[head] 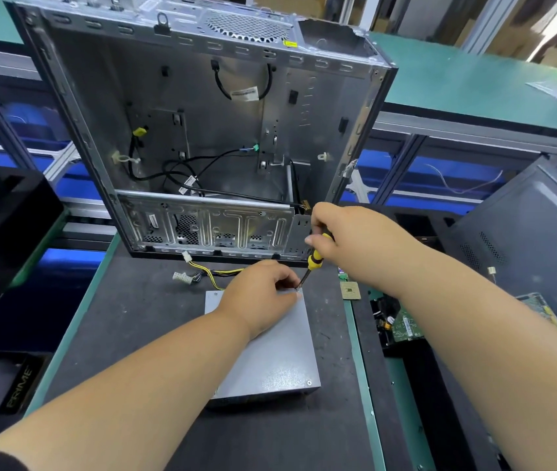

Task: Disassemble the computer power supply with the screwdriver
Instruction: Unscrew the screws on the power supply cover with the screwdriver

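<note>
Nearest me, the grey power supply (270, 355) lay flat on the dark mat (134, 334), one screw (309, 382) showing at its near right corner. My left hand (256, 294) rested on the far end of its lid, fingers curled down at the far right corner beside the screwdriver tip; I could not tell whether they pinched anything there. My right hand (341, 239) grasped the yellow-and-black handle of the screwdriver (312, 260), the shaft slanting down and leftward, its tip meeting that far right corner of the lid. Just beyond the unit, its yellow and black cable bundle (209, 275) trailed across the mat with two white connectors. To the right, a processor chip (350, 289) sat near the mat's green edge, with a circuit board (406, 326) beside it. Farther back, the open computer case (202, 130) stood upright, loose black cables hanging inside. A dark side panel (525, 232) leaned at the far right.
</note>
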`<state>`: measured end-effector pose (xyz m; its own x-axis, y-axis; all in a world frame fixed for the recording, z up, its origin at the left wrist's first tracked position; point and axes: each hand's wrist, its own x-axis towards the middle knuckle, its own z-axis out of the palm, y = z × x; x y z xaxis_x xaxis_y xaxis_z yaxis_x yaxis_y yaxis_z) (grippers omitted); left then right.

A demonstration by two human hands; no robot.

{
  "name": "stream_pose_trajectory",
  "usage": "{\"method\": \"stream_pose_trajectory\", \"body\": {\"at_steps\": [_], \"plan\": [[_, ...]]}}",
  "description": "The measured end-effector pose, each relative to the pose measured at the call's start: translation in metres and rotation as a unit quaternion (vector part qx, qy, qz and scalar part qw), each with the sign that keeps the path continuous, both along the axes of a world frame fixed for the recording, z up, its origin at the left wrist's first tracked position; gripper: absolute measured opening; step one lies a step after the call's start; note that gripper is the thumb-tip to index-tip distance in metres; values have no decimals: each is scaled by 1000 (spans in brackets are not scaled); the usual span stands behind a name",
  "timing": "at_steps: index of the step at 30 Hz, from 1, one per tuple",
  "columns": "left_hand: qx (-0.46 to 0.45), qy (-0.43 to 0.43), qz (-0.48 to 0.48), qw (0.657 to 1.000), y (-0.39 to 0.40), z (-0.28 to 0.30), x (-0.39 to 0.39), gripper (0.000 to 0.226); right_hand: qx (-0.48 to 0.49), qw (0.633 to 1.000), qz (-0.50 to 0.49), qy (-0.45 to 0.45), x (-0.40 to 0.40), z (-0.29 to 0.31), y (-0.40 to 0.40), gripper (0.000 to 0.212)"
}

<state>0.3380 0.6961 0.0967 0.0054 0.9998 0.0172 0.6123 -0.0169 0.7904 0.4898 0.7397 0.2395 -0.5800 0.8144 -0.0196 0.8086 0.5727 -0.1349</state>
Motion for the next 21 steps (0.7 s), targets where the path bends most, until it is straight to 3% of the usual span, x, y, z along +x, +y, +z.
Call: {"method": "stream_pose_trajectory", "body": {"at_steps": [5, 8, 11, 12, 16, 21], "plan": [[-6, 15, 10, 1000, 1, -1, 1, 6, -58, 997, -13, 41, 2, 3, 2, 9], [-7, 10, 12, 1000, 1, -2, 1, 6, -45, 998, -30, 37, 3, 1, 0, 6], [-7, 3, 13, 1000, 1, -3, 0, 8, 33, 999, -37, -22, 1, -2, -2, 38], [-7, 4, 15, 1000, 1, -3, 0, 7, 36, 998, -37, -24, 1, -2, -2, 39], [-4, 9, 21, 1000, 2, -5, 2, 6, -21, 998, -41, 31, 0, -2, -2, 16], [-1, 20, 22, 1000, 2, -5, 2, 4, -76, 994, -43, 62, 3, -1, -5, 12]]}}
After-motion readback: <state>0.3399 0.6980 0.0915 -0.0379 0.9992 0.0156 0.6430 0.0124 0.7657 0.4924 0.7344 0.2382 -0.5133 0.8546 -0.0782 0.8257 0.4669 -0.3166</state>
